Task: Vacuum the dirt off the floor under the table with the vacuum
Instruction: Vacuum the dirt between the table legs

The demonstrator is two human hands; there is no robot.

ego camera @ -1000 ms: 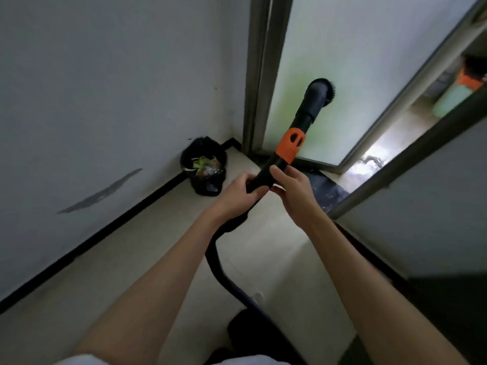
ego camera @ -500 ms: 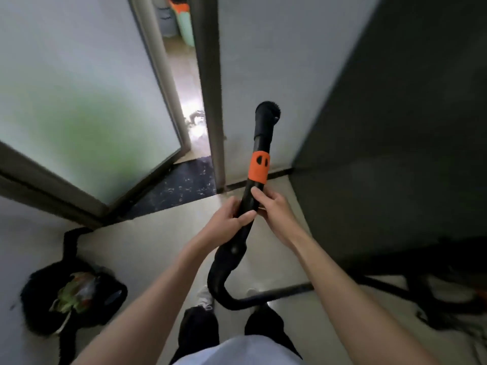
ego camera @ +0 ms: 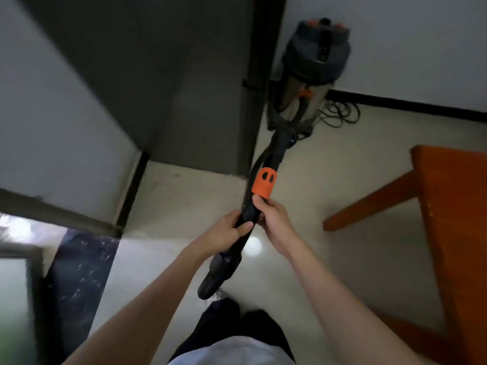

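I hold the black vacuum wand (ego camera: 246,214) with its orange collar (ego camera: 263,183) in both hands, tip pointing away from me. My left hand (ego camera: 226,234) grips the wand lower down. Just under the collar, my right hand (ego camera: 271,218) grips it. The wand's brush tip (ego camera: 283,142) overlaps the grey canister vacuum (ego camera: 315,64), which stands against the white wall at the top. The brown wooden table (ego camera: 458,206) is at the right, one slanted leg (ego camera: 369,204) reaching to the floor.
A dark cabinet or door panel (ego camera: 171,83) fills the upper left. A black cord (ego camera: 340,113) lies coiled beside the canister. A dark mat (ego camera: 76,283) and a glass door edge sit at the lower left. My feet are at the bottom centre on the pale floor (ego camera: 342,272).
My view has swung right, from the glass door and bin bag to the canister and the table. Both hands keep their grip on the wand.
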